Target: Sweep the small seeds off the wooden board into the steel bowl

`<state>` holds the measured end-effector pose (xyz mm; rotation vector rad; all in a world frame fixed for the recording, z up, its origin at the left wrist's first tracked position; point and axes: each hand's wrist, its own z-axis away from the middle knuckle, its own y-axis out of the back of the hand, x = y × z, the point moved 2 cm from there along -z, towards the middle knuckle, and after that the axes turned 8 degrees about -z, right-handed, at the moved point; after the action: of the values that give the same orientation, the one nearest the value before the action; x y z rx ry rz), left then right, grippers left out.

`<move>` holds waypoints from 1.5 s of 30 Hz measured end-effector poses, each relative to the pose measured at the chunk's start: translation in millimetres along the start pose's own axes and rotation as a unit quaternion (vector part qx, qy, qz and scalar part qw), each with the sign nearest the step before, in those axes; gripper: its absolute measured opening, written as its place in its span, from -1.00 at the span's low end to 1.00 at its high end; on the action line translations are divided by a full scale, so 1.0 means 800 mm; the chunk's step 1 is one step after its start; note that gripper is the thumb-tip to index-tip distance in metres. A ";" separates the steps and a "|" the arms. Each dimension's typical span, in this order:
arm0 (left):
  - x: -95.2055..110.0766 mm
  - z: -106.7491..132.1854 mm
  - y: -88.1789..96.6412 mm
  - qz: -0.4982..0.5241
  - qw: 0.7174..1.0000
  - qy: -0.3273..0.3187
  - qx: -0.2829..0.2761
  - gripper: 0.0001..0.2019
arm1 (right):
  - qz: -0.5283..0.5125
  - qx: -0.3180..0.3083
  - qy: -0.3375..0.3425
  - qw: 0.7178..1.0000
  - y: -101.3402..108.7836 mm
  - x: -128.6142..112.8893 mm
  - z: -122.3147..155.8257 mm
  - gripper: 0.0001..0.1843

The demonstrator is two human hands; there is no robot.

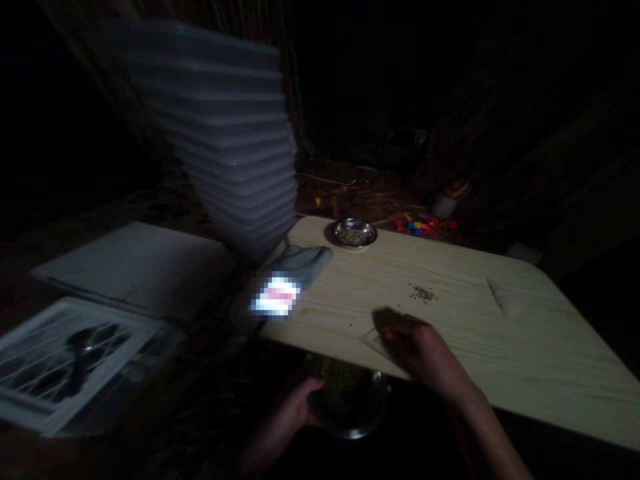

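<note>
Just below the table's near edge, my left hand (pixel 301 402) grips a metal bowl (pixel 356 435) by its left side, thumb over the rim. Small green beans or seeds (pixel 343 373) lie in its far part. My right hand (pixel 425 350) is closed at the table edge above the bowl, its fingers pinching a thin, clear, flat piece (pixel 371 339) whose kind I cannot make out. Beyond that hand, a small scatter of dark seeds (pixel 424 293) lies on the wooden table (pixel 465 320). Another steel bowl (pixel 354 247) with pale seeds stands at the far edge.
A grey cloth (pixel 307 262) lies at the table's left end beside a bright blurred-out patch (pixel 276 297). Left stand a tall stack of ridged panels (pixel 235 140), a white box (pixel 135 267) and a plastic basket (pixel 55 423). Colourful small items (pixel 425 225) lie on the floor behind.
</note>
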<state>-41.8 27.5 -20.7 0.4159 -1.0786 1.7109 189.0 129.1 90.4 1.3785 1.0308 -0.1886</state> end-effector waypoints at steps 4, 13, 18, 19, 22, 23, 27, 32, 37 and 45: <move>0.003 0.003 0.005 0.006 1.000 -0.004 0.001 -0.46 | 0.042 0.054 -0.015 0.998 -0.006 -0.006 -0.024 -0.72; 0.001 -0.001 0.004 0.016 1.000 0.007 0.009 -0.46 | -0.022 -0.040 0.013 0.999 -0.022 -0.027 0.005 -0.75; 0.000 -0.003 0.000 0.003 1.000 0.022 0.010 -0.41 | 0.017 0.048 -0.016 0.999 -0.019 -0.021 0.005 -0.71; 0.002 -0.002 -0.003 0.003 1.000 0.024 0.007 -0.41 | 0.032 0.059 -0.020 0.998 -0.022 -0.021 0.000 -0.71; 0.005 0.002 -0.007 0.003 0.999 0.034 0.009 -0.40 | 0.072 0.099 -0.039 0.992 -0.027 -0.015 -0.014 -0.73; 0.005 0.002 -0.008 0.005 0.999 0.037 0.008 -0.40 | 0.080 0.111 -0.047 0.989 -0.027 -0.012 -0.016 -0.73; 0.001 0.000 -0.007 0.008 0.999 0.030 0.015 -0.37 | 0.089 0.148 -0.080 0.982 -0.015 0.009 -0.005 -0.73; -0.004 -0.003 -0.008 -0.002 0.999 0.039 0.038 -0.34 | 0.094 0.173 -0.108 0.974 0.013 0.032 0.024 -0.70; -0.005 -0.006 -0.010 0.009 0.998 0.042 0.040 -0.29 | 0.112 0.197 -0.121 0.966 0.037 0.053 0.041 -0.67; 0.004 -0.007 -0.010 0.032 0.996 0.065 0.044 -0.34 | 0.190 0.201 -0.152 0.949 0.088 0.090 0.053 -0.69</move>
<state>-34.6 34.7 -17.8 0.3238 -0.9338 1.8216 297.6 141.8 84.7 1.8230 0.4679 -0.3247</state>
